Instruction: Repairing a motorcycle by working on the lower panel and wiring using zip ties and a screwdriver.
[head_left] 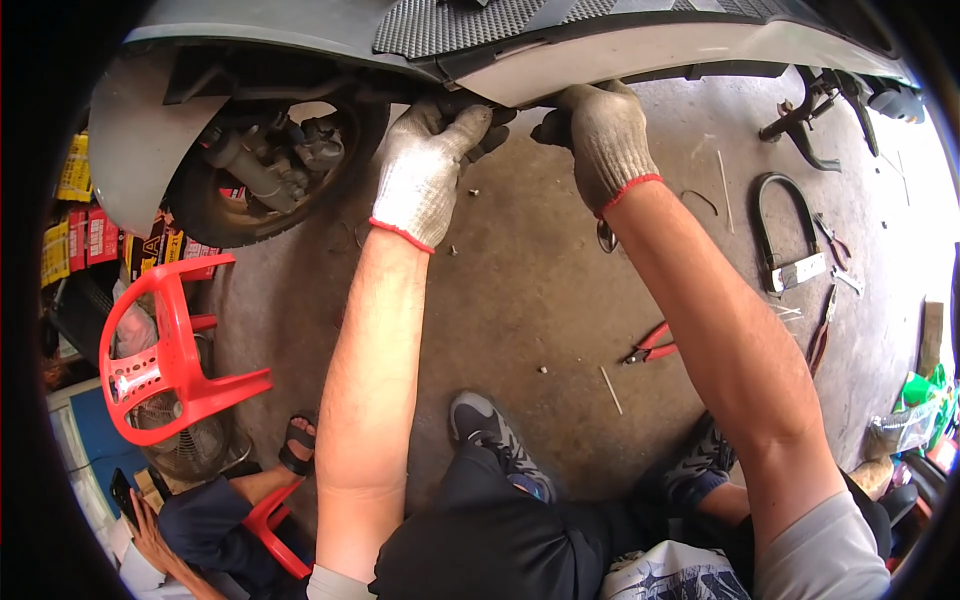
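Observation:
A scooter's white lower side panel (640, 57) spans the top of the view, with a ribbed dark footboard (470, 30) above it. My left hand (428, 165), in a pale knit glove with a red cuff, has its fingers curled at the panel's front corner, beside dark parts underneath. What they pinch there is hidden. My right hand (608, 140), gloved alike with darkened fingertips, is closed at the panel's lower edge a short way to the right. Part of its fingers disappears under that edge. Left of my hands stands the scooter's wheel (275, 165).
Red-handled pliers (655, 345) lie on the concrete floor (500, 320). A black U-shaped lock (785, 235) and other hand tools are to the right, near the stand (800, 125). At left are a red plastic chair (165, 350) and a seated person's hand (155, 535) with a phone.

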